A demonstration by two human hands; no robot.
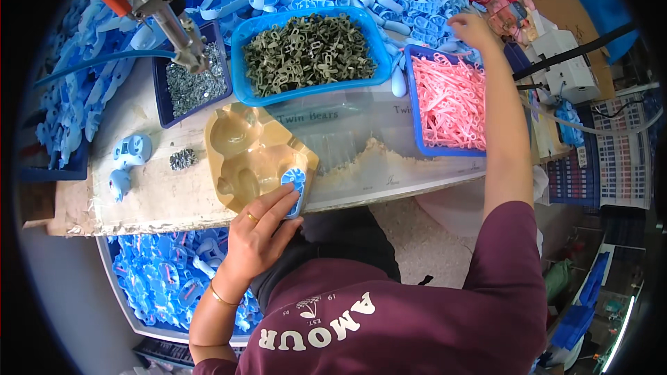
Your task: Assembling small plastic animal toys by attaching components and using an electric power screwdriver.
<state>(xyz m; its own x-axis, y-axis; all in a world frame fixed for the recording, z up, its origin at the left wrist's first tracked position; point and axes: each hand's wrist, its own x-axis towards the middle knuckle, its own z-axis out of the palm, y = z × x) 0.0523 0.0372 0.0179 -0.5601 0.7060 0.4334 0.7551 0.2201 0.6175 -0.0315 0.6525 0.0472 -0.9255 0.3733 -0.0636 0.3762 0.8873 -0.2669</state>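
Note:
At the near corner of a tan moulded fixture (265, 140), my left hand (258, 230) grips a small blue plastic shell (294, 182). Its fingers lie over the shell's side, the thumb below, and the ribbed inside faces up. My right hand (471, 30) is stretched far forward, over the edge of a heap of blue plastic parts (410, 0). Its fingers look apart, with nothing visible in them. Below that forearm stands a blue tray (415, 114) full of pink plastic links (450, 101).
A blue tub (240, 76) of dark green clips and a navy tray (163, 90) of screws stand at the back. A metal driver (170, 17) hangs upper left. Loose blue parts (132, 149) and a small screw pile (183, 160) lie left. A bin (184, 278) of blue shells sits below the table.

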